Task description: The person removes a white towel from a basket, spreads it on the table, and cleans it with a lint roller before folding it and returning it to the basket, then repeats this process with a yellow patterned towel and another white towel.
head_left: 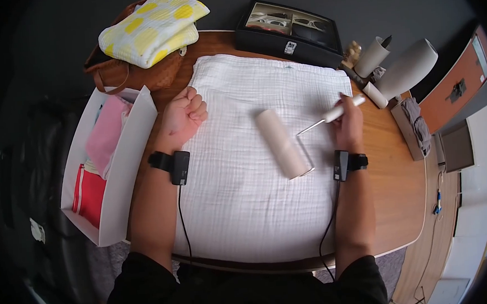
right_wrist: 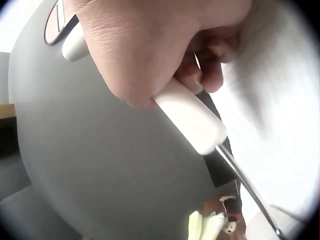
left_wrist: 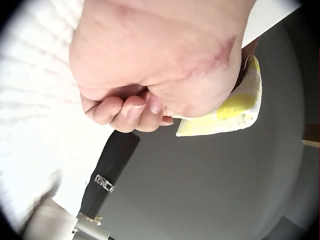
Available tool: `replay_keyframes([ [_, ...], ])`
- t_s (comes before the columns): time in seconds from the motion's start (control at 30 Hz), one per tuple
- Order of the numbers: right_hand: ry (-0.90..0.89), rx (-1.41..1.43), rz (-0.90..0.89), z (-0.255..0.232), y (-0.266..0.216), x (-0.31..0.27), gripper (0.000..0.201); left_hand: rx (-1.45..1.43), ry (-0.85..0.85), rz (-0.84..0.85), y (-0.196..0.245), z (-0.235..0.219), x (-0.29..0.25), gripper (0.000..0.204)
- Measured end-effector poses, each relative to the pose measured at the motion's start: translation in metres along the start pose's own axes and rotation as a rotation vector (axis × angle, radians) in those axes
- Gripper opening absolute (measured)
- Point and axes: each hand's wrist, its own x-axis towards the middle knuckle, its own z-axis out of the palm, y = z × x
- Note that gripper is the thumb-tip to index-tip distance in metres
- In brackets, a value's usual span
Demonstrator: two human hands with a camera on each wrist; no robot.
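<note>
A white crinkled cloth (head_left: 238,208) lies spread over the wooden table. My right hand (head_left: 351,126) grips the white handle of a lint roller (head_left: 283,145), whose pale cylinder is tilted and slightly blurred over the middle of the cloth. In the right wrist view, fingers of the right hand (right_wrist: 145,45) wrap the handle (right_wrist: 192,117), and the metal rod runs down from it. My left hand (head_left: 183,119) is curled in a fist at the cloth's upper left edge. Seen in the left wrist view, the left hand (left_wrist: 155,60) has nothing visible in its bent fingers.
On the left stands a white box (head_left: 113,207) with pink and red cloths. Behind it, a yellow-spotted cloth (head_left: 152,26) lies on a brown basket (head_left: 158,76). A black glasses case (head_left: 290,47) is at the back; a white vase (head_left: 414,66) and small containers stand at the right.
</note>
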Motion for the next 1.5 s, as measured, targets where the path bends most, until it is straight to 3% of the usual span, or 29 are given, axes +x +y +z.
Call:
replay_keyframes([
  [0.2, -0.416, -0.119, 0.144, 0.068, -0.005, -0.056, 0.029, 0.004, 0.009, -0.039, 0.002, -0.002, 0.002, 0.021],
  [0.33, -0.543, -0.272, 0.105, 0.081, -0.012, -0.078, 0.03, -0.01, 0.019, -0.044, 0.003, -0.005, 0.003, 0.022],
  [0.47, -0.712, -0.328, 0.186, 0.071, -0.02, -0.103, 0.028, -0.017, 0.001, -0.03, 0.001, -0.008, 0.003, 0.021],
  [0.57, -0.73, -0.318, 0.19, 0.049, -0.014, -0.103, 0.024, -0.047, -0.005, -0.013, 0.0, -0.008, 0.003, 0.019],
  [0.7, -0.34, -0.105, 0.153, 0.018, 0.013, -0.075, 0.026, -0.095, 0.0, -0.004, 0.0, -0.008, 0.003, 0.017],
  [0.73, -0.139, 0.033, 0.148, 0.03, 0.005, -0.08, 0.028, -0.096, 0.01, 0.006, 0.002, -0.007, 0.004, 0.017],
  [0.77, -0.227, 0.013, 0.108, 0.011, 0.011, -0.066, 0.028, -0.098, 0.023, 0.011, 0.001, -0.006, 0.004, 0.017],
  [0.83, -0.24, -0.123, 0.057, 0.012, -0.006, -0.073, 0.025, -0.09, 0.045, 0.011, -0.002, -0.007, 0.001, 0.017],
  [0.9, -0.282, -0.076, 0.092, 0.028, -0.005, -0.092, 0.022, -0.065, 0.048, 0.015, -0.002, -0.005, 0.004, 0.017],
  [0.93, -0.327, -0.132, 0.118, 0.031, 0.002, -0.101, 0.023, -0.056, 0.048, 0.016, -0.002, -0.003, 0.005, 0.018],
  [1.03, -0.81, -0.278, 0.332, 0.053, -0.004, -0.13, 0.019, -0.025, 0.05, 0.009, -0.002, -0.002, 0.004, 0.019],
  [1.1, -1.042, -0.321, 0.348, 0.063, -0.008, -0.142, 0.022, -0.005, 0.055, 0.005, -0.001, -0.004, 0.004, 0.02],
  [1.2, -0.992, -0.199, 0.311, 0.053, -0.004, -0.134, 0.021, -0.008, 0.073, 0.01, -0.002, -0.003, 0.003, 0.018],
  [1.3, -0.612, -0.19, 0.131, 0.018, 0.011, -0.098, 0.018, 0.002, 0.066, 0.011, -0.002, -0.005, 0.004, 0.016],
  [1.37, -0.481, 0.081, -0.017, -0.02, 0.028, -0.06, 0.019, -0.005, 0.065, 0.01, -0.002, -0.004, 0.004, 0.017],
  [1.43, -0.141, 0.223, -0.012, -0.026, 0.016, -0.049, 0.019, -0.004, 0.091, 0.016, -0.002, -0.002, 0.003, 0.018],
  [1.5, -0.161, 0.168, 0.015, -0.044, 0.011, -0.04, 0.02, 0.003, 0.141, 0.023, -0.003, 0.001, 0.003, 0.018],
])
